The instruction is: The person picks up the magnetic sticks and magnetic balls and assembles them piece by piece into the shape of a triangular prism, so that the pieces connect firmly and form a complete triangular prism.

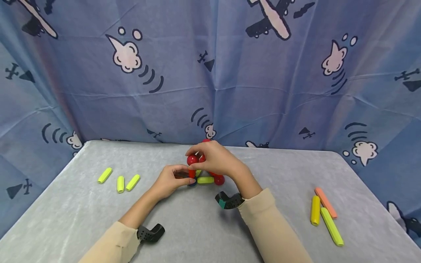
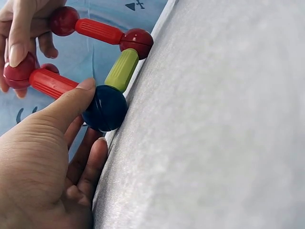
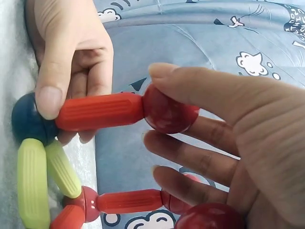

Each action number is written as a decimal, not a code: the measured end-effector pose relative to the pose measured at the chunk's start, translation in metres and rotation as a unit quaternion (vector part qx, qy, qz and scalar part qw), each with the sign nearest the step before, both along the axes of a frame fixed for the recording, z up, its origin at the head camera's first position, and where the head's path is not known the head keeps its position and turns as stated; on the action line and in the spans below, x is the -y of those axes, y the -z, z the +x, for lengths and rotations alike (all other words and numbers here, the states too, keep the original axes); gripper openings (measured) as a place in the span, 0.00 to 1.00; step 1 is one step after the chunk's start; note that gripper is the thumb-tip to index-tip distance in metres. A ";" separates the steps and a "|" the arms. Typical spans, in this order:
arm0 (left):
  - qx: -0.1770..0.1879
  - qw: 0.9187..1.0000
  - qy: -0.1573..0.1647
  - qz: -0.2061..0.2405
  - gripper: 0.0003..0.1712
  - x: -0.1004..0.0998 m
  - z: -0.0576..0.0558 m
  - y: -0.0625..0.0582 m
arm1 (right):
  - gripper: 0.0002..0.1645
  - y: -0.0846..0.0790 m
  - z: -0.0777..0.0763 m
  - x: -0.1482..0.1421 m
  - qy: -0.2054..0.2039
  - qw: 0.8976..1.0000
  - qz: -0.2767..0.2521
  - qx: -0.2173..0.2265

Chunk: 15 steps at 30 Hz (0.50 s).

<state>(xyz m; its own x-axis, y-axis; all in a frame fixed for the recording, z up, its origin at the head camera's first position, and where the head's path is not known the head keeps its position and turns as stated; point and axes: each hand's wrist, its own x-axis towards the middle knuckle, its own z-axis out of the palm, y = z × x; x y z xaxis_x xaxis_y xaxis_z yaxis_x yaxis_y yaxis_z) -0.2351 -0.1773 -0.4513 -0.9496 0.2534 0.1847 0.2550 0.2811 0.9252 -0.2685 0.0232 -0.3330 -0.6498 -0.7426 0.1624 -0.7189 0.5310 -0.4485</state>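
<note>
Near the back middle of the table stands a frame of ball-and-stick magnetic building pieces. My left hand (image 1: 169,182) pinches the lower end of an upright red stick (image 3: 102,111), its thumb tip also against the dark blue ball (image 2: 106,109) below. At the stick's top, my right hand (image 1: 215,159) holds a red ball (image 3: 170,109) between thumb and fingers. Two yellow-green sticks (image 3: 33,181) run from the blue ball; one reaches a red ball (image 1: 219,179) on the table. Another red stick (image 2: 99,31) stands farther back with a red ball (image 2: 64,21) on top.
Three short yellow-green sticks (image 1: 120,184) lie on the left of the grey table (image 1: 197,226). At the right lie a yellow stick (image 1: 315,210), an orange stick (image 1: 325,203) and a longer yellow-green stick (image 1: 332,226). A blue patterned curtain (image 1: 177,73) hangs behind.
</note>
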 end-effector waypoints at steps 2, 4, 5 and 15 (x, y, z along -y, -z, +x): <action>-0.002 1.000 0.001 -0.002 0.18 0.000 0.000 0.001 | 0.22 -0.001 0.000 -0.002 -0.002 1.000 -0.004 -0.001; -0.004 1.000 0.001 -0.005 0.18 0.000 0.000 0.001 | 0.23 -0.003 0.000 -0.005 -0.001 1.000 -0.015 0.008; -0.004 1.000 0.000 -0.006 0.18 0.000 0.000 0.001 | 0.23 -0.004 -0.001 -0.008 0.002 1.000 -0.025 0.012; 0.014 0.999 -0.023 -0.019 0.21 0.000 0.001 0.000 | 0.19 0.024 -0.043 -0.060 0.143 0.948 -0.261 0.109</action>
<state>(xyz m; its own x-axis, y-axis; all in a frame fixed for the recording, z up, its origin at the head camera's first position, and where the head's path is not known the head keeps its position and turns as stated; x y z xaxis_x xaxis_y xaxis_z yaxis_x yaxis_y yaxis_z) -0.2343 -0.1776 -0.4510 -0.9650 0.2156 0.1495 0.2156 0.3266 0.9203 -0.3111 0.0829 -0.3569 -0.8732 -0.3860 0.2977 -0.4386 0.3555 -0.8254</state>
